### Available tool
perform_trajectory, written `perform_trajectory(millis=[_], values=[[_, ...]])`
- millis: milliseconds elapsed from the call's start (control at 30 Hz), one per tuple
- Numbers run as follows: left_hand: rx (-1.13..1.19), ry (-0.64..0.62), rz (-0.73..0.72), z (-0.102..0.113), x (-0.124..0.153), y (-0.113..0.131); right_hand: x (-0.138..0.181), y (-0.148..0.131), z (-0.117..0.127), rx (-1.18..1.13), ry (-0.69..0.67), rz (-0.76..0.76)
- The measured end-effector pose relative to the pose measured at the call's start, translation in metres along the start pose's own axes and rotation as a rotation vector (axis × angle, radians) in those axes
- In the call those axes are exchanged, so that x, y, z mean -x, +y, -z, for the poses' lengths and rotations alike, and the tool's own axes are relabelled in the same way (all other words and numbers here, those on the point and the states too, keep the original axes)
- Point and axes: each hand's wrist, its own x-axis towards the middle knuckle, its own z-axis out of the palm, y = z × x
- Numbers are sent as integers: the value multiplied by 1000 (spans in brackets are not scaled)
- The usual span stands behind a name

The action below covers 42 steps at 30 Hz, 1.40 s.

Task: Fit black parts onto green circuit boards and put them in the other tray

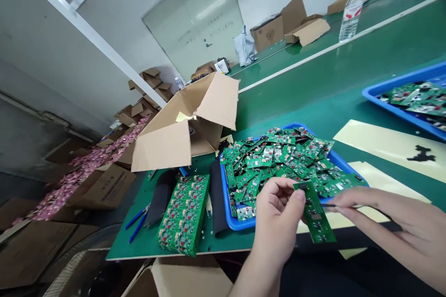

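A green desk (pixel 296 83) ran slantwise through a pale-walled workroom. From the left, blue pliers (pixel 138 228) lay near its edge, beside a stack of joined panels (pixel 183 213) that looked like work not yet begun. Next came the near tray (pixel 240 226), heaped with loose boards (pixel 275 158); whether those were finished could not be told. In front of it the left hand (pixel 278 218) pinched a single circuit board (pixel 318 218), thumb and fingers closed on its upper end. The right hand (pixel 369 209) had its fingers shut around a slender tool (pixel 329 205), the tip at or just beside the board's edge, so this piece seemed midway. Farther right, a yellow sheet (pixel 369 141) bore dark scraps (pixel 421 153), and the far tray (pixel 400 112) held more boards, perhaps a sorted batch.

For room, the left was tight: the panels reached almost to the front edge, and a black roll (pixel 218 204) filled the gap before the near tray. That tray's rim hemmed the hands on their far side. Open desk lay behind both trays.
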Motion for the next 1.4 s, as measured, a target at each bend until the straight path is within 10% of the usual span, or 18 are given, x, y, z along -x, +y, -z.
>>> perform_trajectory(millis=[167,1400], values=[[-71,-67,24,-7,9,7,-26,-23,14,-87,-20,220],[-45,-86,63,-11,10,5,-24,-19,16,-102,-234,-6]])
